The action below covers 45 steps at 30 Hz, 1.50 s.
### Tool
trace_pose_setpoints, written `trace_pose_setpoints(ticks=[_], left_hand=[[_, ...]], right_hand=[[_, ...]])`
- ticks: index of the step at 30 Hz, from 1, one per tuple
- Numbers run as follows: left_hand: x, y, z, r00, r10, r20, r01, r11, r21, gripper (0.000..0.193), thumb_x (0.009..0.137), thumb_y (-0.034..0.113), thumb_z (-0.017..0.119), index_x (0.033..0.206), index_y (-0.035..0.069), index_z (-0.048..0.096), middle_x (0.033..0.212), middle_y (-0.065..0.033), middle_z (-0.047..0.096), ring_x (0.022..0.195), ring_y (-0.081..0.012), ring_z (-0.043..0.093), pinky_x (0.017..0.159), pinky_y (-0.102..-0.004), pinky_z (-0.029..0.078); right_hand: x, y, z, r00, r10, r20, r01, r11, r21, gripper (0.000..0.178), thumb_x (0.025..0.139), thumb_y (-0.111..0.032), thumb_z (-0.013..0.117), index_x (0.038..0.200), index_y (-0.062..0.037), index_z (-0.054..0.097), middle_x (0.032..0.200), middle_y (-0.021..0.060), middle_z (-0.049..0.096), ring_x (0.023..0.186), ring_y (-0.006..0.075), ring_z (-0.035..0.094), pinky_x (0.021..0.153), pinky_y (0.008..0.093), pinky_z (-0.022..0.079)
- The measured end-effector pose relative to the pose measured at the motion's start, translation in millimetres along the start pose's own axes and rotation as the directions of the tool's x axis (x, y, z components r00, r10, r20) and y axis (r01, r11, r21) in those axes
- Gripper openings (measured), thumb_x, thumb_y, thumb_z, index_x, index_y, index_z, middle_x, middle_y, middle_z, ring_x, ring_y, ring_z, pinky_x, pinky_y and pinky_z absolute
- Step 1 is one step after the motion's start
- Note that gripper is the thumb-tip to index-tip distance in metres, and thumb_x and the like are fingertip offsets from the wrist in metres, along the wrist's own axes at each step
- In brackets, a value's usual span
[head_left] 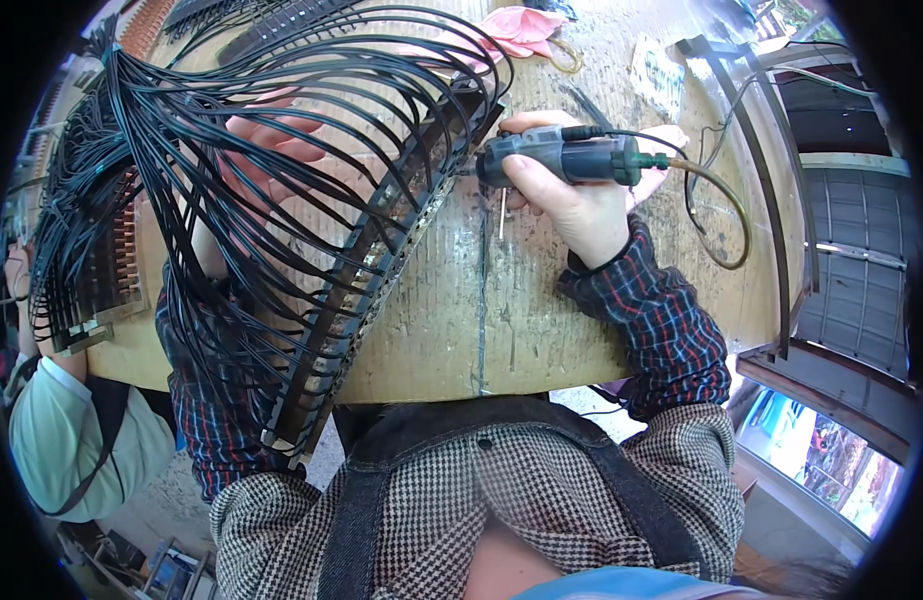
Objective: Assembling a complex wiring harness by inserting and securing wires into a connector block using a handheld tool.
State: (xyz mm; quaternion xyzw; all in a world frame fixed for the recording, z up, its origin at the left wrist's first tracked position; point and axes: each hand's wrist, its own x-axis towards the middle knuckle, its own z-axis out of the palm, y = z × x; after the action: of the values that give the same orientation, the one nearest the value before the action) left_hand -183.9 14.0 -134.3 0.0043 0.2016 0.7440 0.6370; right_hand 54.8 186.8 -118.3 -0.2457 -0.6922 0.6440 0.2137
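My right hand (572, 200) grips a dark grey soldering tool (562, 158), its tip pointing left at the upper end of a long dark connector strip (367, 285) that runs diagonally across the cardboard-covered table (542, 320). Many black wires (232, 140) arc from the strip up to a bundle at the top left. My left hand (267, 150) lies behind those wires with fingers spread, resting among them beside the strip. A cable and a yellowish hose (727, 215) trail from the tool's rear.
A pink cloth (522, 28) lies at the table's far edge. Another wired board with copper strips (107, 265) sits at the left. A person in a pale green top (62, 435) is at the lower left. Dark metal frame pieces (782, 200) stand at the right.
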Motion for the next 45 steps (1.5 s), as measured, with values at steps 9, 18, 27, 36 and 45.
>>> trace_pose_setpoints(ticks=[9, 18, 27, 36, 45], left_hand=[[-4, -3, -14, 0.995, 0.008, 0.099, 0.006, 0.989, -0.145, 0.043, 0.087, 0.056, 0.045, 0.104, 0.018, 0.054, 0.094, 0.001, 0.056, 0.083, -0.0178, 0.055, 0.076, -0.0446, 0.044], [-7, -4, -27, 0.99, 0.019, 0.14, 0.005, 0.985, -0.171, 0.046, 0.086, 0.058, 0.043, 0.105, 0.018, 0.054, 0.094, 0.0007, 0.056, 0.084, -0.0183, 0.055, 0.076, -0.0449, 0.044], [-9, 3, -29, 0.987, 0.024, 0.158, -0.014, 0.998, -0.067, 0.052, 0.086, 0.06, 0.038, 0.109, 0.014, 0.05, 0.098, -0.0025, 0.055, 0.086, -0.02, 0.055, 0.076, -0.044, 0.045], [-10, 8, -34, 0.984, 0.033, 0.172, -0.039, 0.999, 0.033, 0.059, 0.086, 0.062, 0.034, 0.113, 0.011, 0.047, 0.103, -0.0058, 0.054, 0.089, -0.0217, 0.055, 0.077, -0.0432, 0.047], [-11, 12, -39, 0.982, 0.044, 0.184, -0.069, 0.989, 0.13, 0.065, 0.086, 0.063, 0.029, 0.117, 0.008, 0.043, 0.107, -0.0091, 0.053, 0.091, -0.0234, 0.056, 0.077, -0.0424, 0.048]], right_hand=[[-2, -3, 0, 0.999, 0.053, 0.003, -0.053, 0.997, 0.049, 0.03, 0.077, -0.01, 0.069, 0.104, -0.0007, 0.059, 0.079, 0.0029, 0.062, 0.064, 0.0079, 0.057, 0.058, 0.0216, 0.048], [-4, 2, -1, 0.999, -0.035, 0.022, 0.036, 0.999, -0.035, 0.031, 0.076, -0.01, 0.071, 0.103, -0.0017, 0.059, 0.083, 0.0031, 0.061, 0.071, 0.0083, 0.057, 0.064, 0.0218, 0.048], [-3, 4, 3, 0.997, -0.013, 0.077, 0.012, 1.0, 0.01, 0.03, 0.075, -0.01, 0.071, 0.102, -0.0021, 0.058, 0.083, 0.0028, 0.06, 0.072, 0.0082, 0.057, 0.064, 0.0219, 0.047], [-4, 2, 3, 0.996, 0.018, 0.083, -0.022, 0.999, 0.047, 0.03, 0.075, -0.01, 0.072, 0.101, -0.002, 0.059, 0.083, 0.0031, 0.06, 0.071, 0.0083, 0.056, 0.064, 0.022, 0.047], [-3, 8, 0, 0.99, -0.091, 0.108, 0.101, 0.991, -0.087, 0.031, 0.08, -0.009, 0.065, 0.108, -0.0011, 0.054, 0.086, 0.0057, 0.061, 0.065, 0.0086, 0.058, 0.057, 0.0206, 0.05]])
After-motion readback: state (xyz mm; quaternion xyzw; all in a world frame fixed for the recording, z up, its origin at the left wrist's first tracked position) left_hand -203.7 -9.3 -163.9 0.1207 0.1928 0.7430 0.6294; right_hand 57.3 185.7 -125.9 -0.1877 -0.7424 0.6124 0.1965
